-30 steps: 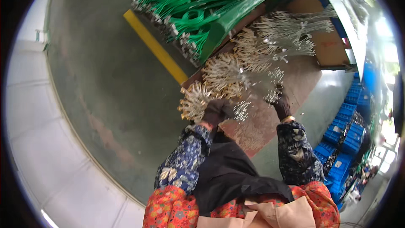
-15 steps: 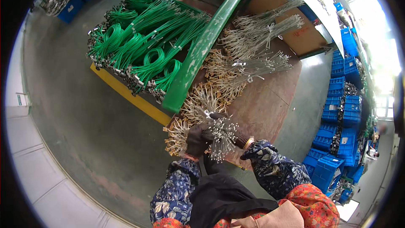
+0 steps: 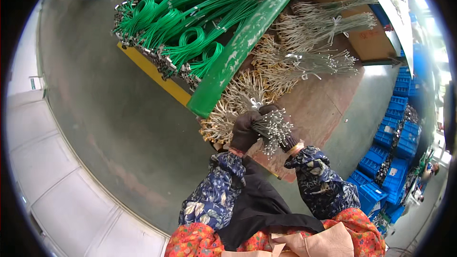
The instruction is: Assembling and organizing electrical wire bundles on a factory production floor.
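Observation:
In dark gloves, both my hands are closed round a bundle of thin grey cables (image 3: 273, 131) at the near end of the table. My left hand (image 3: 243, 131) grips it from the left. From the right, my right hand (image 3: 288, 138) wraps it, partly hidden behind the spread silver tips that point toward me. A white tie (image 3: 256, 103) shows just beyond my fingers. Close beyond the hands lie more cable bundles with tan ends (image 3: 245, 88); farther along the table, grey tied bundles (image 3: 328, 28) have their tips to the right.
A green painted metal bar (image 3: 238, 57) slants across the table's left side. Left of it, green cable coils (image 3: 190, 38) are heaped above a yellow edge (image 3: 152, 74). The reddish-brown tabletop (image 3: 328, 100) shows at right. Blue crates (image 3: 397, 138) stand stacked along the right.
The whole view has shifted, so the table and coils appear farther right and higher. Both hands still hold the grey bundle, its tips now fanned more to the right.

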`<state>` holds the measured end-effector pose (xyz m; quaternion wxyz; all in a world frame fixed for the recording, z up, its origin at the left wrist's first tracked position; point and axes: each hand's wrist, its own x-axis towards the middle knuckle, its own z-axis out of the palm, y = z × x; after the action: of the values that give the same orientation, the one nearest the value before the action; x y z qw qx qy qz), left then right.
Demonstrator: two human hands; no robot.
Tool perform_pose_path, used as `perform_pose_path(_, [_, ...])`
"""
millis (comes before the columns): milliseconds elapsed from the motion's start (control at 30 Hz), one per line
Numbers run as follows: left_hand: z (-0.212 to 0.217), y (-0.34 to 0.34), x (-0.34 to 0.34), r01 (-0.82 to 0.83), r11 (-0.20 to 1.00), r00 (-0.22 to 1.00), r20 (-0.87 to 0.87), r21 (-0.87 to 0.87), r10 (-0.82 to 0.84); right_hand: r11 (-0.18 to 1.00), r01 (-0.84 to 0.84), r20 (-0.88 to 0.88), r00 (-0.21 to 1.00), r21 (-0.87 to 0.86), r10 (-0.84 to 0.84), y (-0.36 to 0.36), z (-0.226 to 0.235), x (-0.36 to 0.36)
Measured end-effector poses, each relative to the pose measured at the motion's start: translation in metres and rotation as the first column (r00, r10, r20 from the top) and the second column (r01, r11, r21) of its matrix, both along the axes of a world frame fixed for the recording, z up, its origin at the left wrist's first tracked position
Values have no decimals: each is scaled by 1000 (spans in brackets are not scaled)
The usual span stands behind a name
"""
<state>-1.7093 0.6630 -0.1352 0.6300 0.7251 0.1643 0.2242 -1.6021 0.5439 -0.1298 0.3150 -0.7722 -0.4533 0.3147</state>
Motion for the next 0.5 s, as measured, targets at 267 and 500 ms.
perform_pose_path(267, [-13,9,-18,84,984,996,-52,155,-77,967,44,80,996,-249,-24,22,46,-7])
perform_pose_path(500, [-4,19,-20,74,997,980,-182,-10,-75,994,79,14,997,-76,-79,16,34,-5])
